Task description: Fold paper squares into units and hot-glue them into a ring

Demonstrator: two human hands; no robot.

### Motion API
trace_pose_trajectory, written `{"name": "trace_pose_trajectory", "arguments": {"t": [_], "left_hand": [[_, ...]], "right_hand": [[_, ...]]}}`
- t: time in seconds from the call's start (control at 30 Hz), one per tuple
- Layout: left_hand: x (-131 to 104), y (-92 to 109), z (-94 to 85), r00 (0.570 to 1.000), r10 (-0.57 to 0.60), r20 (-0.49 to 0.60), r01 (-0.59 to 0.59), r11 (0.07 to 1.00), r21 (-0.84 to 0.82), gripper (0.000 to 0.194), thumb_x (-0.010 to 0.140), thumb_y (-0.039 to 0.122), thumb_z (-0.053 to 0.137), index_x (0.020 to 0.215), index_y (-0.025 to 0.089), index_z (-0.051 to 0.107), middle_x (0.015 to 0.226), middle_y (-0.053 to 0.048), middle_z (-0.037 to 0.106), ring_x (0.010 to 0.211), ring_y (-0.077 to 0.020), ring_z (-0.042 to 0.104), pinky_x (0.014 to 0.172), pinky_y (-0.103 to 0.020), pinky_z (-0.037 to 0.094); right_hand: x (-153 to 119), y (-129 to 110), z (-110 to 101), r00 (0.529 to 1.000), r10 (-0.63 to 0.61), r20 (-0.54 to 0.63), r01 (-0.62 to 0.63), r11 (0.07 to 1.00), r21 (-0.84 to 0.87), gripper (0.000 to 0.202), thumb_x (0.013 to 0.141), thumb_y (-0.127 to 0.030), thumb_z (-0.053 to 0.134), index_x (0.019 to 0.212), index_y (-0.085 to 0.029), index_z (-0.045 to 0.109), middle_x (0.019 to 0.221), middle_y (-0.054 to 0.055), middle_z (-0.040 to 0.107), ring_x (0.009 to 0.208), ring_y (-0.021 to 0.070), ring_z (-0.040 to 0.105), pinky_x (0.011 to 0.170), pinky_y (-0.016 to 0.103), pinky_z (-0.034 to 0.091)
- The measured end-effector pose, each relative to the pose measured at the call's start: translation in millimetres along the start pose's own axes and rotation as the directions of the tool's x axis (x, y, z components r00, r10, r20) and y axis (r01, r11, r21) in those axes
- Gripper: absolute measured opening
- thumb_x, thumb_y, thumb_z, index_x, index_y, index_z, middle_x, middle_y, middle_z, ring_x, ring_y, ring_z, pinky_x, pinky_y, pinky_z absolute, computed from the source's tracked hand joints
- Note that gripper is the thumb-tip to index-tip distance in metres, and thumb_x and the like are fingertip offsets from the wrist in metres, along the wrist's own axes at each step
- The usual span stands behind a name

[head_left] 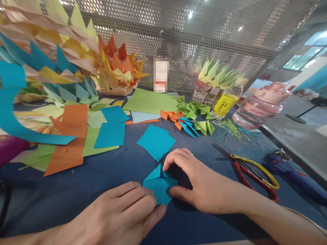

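Observation:
A partly folded square of blue origami paper (158, 186) lies on the dark table in front of me. Flaps meet along a line down its middle, and its top corner points away from me. My left hand (127, 204) presses on its lower left side, fingers closed together and thumb at the bottom corner. At the right edge, my right hand (190, 180) touches the paper with the index fingertip near the top and the thumb lower down, the hand curved around that side. Just beyond lie flat blue paper squares (156, 141), overlapping.
Scissors (251, 170) and a blue glue gun (296, 177) lie to the right. Behind are folded paper pieces (189, 119), a yellow-labelled bottle (227, 100) and a pink bottle (260, 105). Coloured sheets (68, 136) and pointed paper models (120, 68) fill the left and back.

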State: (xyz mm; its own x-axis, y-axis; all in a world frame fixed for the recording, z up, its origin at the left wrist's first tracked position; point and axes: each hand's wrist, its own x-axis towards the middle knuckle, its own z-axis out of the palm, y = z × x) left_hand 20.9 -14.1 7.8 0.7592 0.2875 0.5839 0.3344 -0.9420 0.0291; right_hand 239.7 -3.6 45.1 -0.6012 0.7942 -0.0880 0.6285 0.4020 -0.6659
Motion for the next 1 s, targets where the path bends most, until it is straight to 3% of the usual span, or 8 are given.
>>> {"name": "trace_pose_trajectory", "arguments": {"t": [0.1,0.23,0.37,0.47,0.53,0.83,0.9,1.0], "left_hand": [[-1.5,0.0,1.6,1.0,-0.012,0.005,0.012,1.0,-0.015,0.041,0.102,0.016,0.032,0.069,0.019,0.057,0.069,0.004,0.065,0.06,-0.0084,0.063,0.067,-0.018,0.054],[-2.7,1.2,3.8,1.0,0.02,-0.003,-0.02,1.0,0.01,0.039,0.102,0.012,0.033,0.075,0.018,0.06,0.072,0.003,0.065,0.068,-0.0086,0.063,0.075,-0.018,0.053],[-1.9,2.5,3.6,0.999,0.019,-0.027,-0.018,1.0,0.025,0.037,0.102,0.013,0.035,0.082,0.019,0.065,0.07,0.004,0.065,0.065,-0.0093,0.063,0.073,-0.02,0.052],[-1.3,2.9,3.1,0.997,0.008,-0.073,-0.006,1.0,0.023,0.037,0.102,0.011,0.033,0.089,0.019,0.067,0.068,0.005,0.066,0.061,-0.0097,0.063,0.068,-0.022,0.051],[-1.2,2.8,3.3,0.999,0.031,-0.035,-0.03,0.999,0.028,0.037,0.102,0.012,0.032,0.09,0.019,0.067,0.069,0.005,0.068,0.06,-0.0099,0.063,0.066,-0.023,0.05],[-0.7,4.2,1.8,0.999,0.015,-0.044,-0.013,0.999,0.042,0.037,0.102,0.012,0.032,0.089,0.019,0.065,0.066,0.006,0.066,0.058,-0.0093,0.062,0.065,-0.021,0.05],[-1.5,4.4,3.5,0.998,0.012,-0.066,-0.01,0.999,0.039,0.036,0.103,0.014,0.032,0.091,0.019,0.065,0.065,0.005,0.065,0.058,-0.0094,0.061,0.065,-0.021,0.05],[-3.3,4.0,5.5,0.995,0.011,-0.104,-0.006,0.999,0.043,0.036,0.103,0.014,0.032,0.09,0.019,0.065,0.067,0.005,0.066,0.059,-0.0097,0.061,0.065,-0.021,0.05]], "right_hand": [[0.2,-1.7,5.9,0.999,0.026,-0.04,-0.026,1.0,-0.004,0.037,0.074,-0.019,0.076,0.102,-0.022,0.052,0.112,0.004,0.053,0.11,0.0224,0.046,0.095,0.039,0.04],[-0.4,-1.3,8.5,0.998,0.026,-0.058,-0.026,1.0,0.004,0.039,0.073,-0.019,0.076,0.104,-0.022,0.051,0.113,0.004,0.053,0.111,0.0229,0.045,0.095,0.039,0.04],[-1.1,-0.6,2.5,0.999,0.05,-0.014,-0.05,0.998,0.029,0.042,0.074,-0.017,0.075,0.108,-0.023,0.051,0.117,0.004,0.052,0.113,0.0218,0.045,0.097,0.038,0.039],[-1.3,-0.2,-2.8,0.998,0.052,0.02,-0.053,0.998,0.045,0.042,0.076,-0.015,0.073,0.111,-0.023,0.052,0.118,0.003,0.052,0.115,0.0207,0.045,0.099,0.037,0.039],[-1.3,0.5,-5.4,0.999,0.039,0.038,-0.041,0.998,0.05,0.04,0.078,-0.011,0.069,0.112,-0.022,0.052,0.119,0.003,0.053,0.115,0.0197,0.045,0.1,0.036,0.039],[-0.7,7.6,-15.5,0.996,-0.025,0.082,0.019,0.997,0.074,0.05,0.077,0.005,0.053,0.119,-0.022,0.052,0.123,0.005,0.054,0.118,0.0179,0.048,0.102,0.035,0.04],[0.2,9.7,-13.8,0.998,-0.025,0.065,0.019,0.996,0.093,0.05,0.078,0.006,0.049,0.121,-0.021,0.052,0.124,0.005,0.056,0.116,0.0169,0.051,0.1,0.035,0.042],[2.0,14.1,-3.7,0.998,-0.03,-0.061,0.034,0.997,0.076,0.044,0.083,0.005,0.045,0.119,-0.02,0.053,0.117,0.004,0.061,0.11,0.016,0.055,0.096,0.034,0.045]]}}
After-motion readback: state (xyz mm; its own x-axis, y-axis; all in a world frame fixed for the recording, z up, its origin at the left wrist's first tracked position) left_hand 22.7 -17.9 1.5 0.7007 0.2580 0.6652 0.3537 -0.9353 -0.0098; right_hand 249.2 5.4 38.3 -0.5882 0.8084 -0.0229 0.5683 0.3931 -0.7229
